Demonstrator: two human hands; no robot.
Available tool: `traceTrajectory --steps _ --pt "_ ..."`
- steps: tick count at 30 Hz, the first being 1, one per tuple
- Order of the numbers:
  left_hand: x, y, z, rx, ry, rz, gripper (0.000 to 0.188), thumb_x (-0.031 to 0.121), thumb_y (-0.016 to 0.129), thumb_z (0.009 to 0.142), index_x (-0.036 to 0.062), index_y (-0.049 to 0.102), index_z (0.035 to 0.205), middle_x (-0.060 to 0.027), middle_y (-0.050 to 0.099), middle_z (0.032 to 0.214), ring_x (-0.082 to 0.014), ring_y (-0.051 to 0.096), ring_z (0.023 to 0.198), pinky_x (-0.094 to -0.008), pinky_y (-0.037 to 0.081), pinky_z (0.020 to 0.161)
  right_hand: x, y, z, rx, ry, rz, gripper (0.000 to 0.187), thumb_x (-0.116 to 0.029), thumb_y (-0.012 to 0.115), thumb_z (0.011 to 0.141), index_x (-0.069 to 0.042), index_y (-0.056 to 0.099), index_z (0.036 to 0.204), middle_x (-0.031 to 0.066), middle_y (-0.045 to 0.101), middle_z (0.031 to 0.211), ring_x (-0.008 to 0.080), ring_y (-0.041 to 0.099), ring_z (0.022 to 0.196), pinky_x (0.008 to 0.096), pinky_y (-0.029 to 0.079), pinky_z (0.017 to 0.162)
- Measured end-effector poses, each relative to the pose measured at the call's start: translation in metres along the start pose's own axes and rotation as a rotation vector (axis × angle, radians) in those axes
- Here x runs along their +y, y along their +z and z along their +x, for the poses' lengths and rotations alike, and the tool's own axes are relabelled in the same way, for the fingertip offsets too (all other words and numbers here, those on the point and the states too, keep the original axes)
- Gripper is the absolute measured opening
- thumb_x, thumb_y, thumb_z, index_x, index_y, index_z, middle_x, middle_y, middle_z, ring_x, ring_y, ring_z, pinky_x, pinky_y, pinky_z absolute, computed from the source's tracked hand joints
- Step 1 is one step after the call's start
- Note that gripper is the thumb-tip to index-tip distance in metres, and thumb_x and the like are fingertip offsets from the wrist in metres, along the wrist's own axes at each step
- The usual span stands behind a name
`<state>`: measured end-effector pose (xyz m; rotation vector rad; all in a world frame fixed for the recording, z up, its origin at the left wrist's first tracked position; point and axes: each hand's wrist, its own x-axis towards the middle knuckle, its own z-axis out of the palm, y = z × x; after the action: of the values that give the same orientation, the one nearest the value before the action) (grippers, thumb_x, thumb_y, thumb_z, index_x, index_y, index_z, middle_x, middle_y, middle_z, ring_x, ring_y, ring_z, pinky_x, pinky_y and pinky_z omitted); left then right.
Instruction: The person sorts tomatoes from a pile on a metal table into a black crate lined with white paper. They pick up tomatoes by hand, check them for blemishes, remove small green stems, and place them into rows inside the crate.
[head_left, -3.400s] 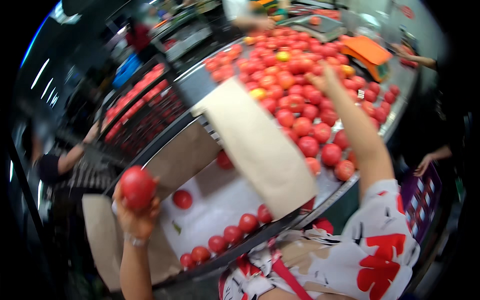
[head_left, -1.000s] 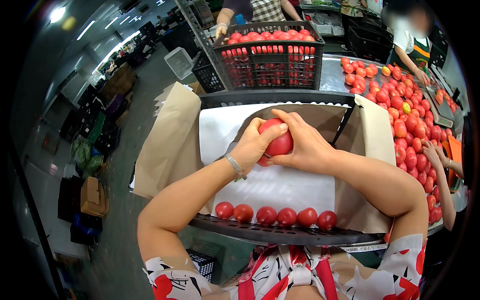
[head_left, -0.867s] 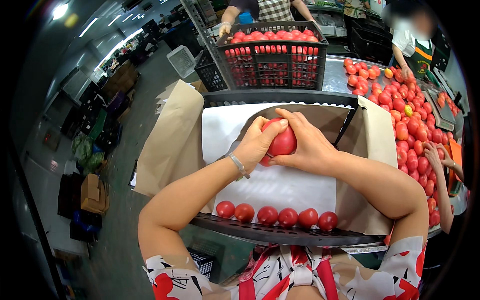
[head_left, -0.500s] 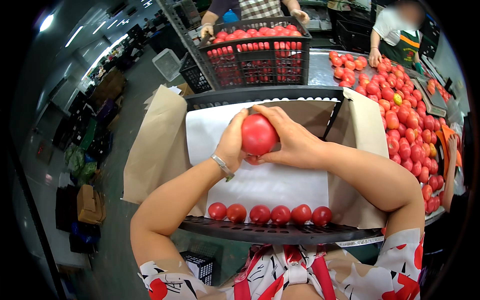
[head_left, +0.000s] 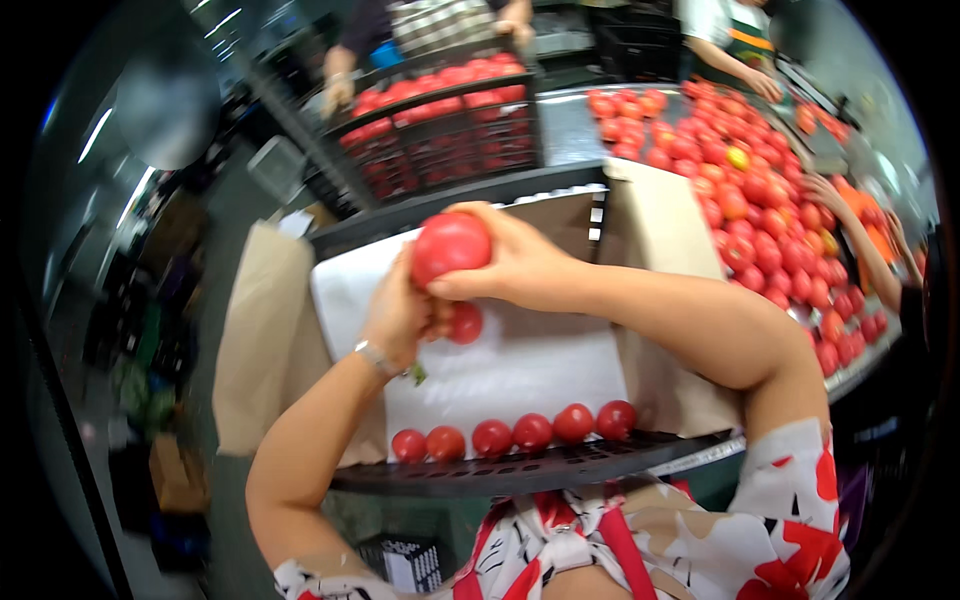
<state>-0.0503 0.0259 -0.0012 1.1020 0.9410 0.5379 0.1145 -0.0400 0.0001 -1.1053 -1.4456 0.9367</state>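
Observation:
My right hand (head_left: 515, 258) is closed on a large red tomato (head_left: 451, 248), thumb across its lower side. Curled fingers of my left hand (head_left: 393, 312) meet that tomato from the left and below. A second, smaller-looking tomato (head_left: 465, 323) shows just under the hands, against the left fingers; part of it is hidden. Both hands are above a black crate (head_left: 540, 477) lined with brown paper (head_left: 668, 340) and a white sheet (head_left: 540, 370). Several tomatoes (head_left: 533, 432) sit in a row along the crate's near side.
Beyond my crate, a co-worker's hands (head_left: 338, 95) are at a black crate (head_left: 455, 135) full of tomatoes. A metal table (head_left: 568, 125) at the right bears a large heap of tomatoes (head_left: 760, 235). Another person's hand (head_left: 762, 84) and an arm (head_left: 850, 215) reach over it.
The view has turned, so the scene sits further left and tilted. My hands have shifted around the large tomato, and the second tomato beneath now shows more. At the right, another person's arm reaches further in.

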Motion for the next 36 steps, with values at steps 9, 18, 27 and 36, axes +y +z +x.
traceTrajectory --steps 9,18,27,36 --pt "-0.003 0.003 -0.02 -0.118 0.217 0.305 0.037 0.042 0.041 0.092 0.009 0.05 0.077 -0.0046 0.052 0.051 -0.0132 0.053 0.042 -0.0202 0.034 0.035 -0.036 -0.076 -0.02 0.331 -0.246 0.505 0.049 -0.039 0.065 0.076 -0.006 0.05 0.108 0.0062 0.061 0.088 0.0127 0.061 0.06 0.0215 0.043 0.045" --pt "-0.013 0.009 -0.013 -0.236 0.193 0.469 0.026 0.029 0.045 0.093 0.0065 0.05 0.081 -0.0065 0.058 0.063 -0.0127 0.056 0.051 -0.0196 0.039 0.043 0.081 -0.167 -0.16 0.983 -0.122 1.169 0.072 -0.06 0.064 0.069 -0.01 0.045 0.116 0.0125 0.056 0.101 0.0277 0.058 0.088 0.0411 0.05 0.074" --pt "-0.021 0.005 -0.008 -0.25 0.16 0.515 0.022 0.024 0.047 0.092 0.0053 0.05 0.082 -0.0083 0.06 0.068 -0.0135 0.058 0.056 -0.0202 0.042 0.046 0.112 -0.156 -0.232 1.19 0.014 1.338 0.064 -0.053 0.068 0.07 -0.016 0.045 0.117 0.0083 0.052 0.109 0.0279 0.06 0.088 0.03 0.051 0.052" --pt "-0.015 0.012 -0.013 -0.309 0.138 0.517 0.019 0.02 0.046 0.092 0.0034 0.052 0.085 -0.0099 0.062 0.075 -0.0143 0.06 0.061 -0.0214 0.044 0.049 0.053 -0.179 -0.22 1.079 -0.135 1.107 0.072 -0.05 0.07 0.07 -0.011 0.04 0.122 0.0118 0.05 0.113 0.0282 0.057 0.094 0.0331 0.053 0.064"
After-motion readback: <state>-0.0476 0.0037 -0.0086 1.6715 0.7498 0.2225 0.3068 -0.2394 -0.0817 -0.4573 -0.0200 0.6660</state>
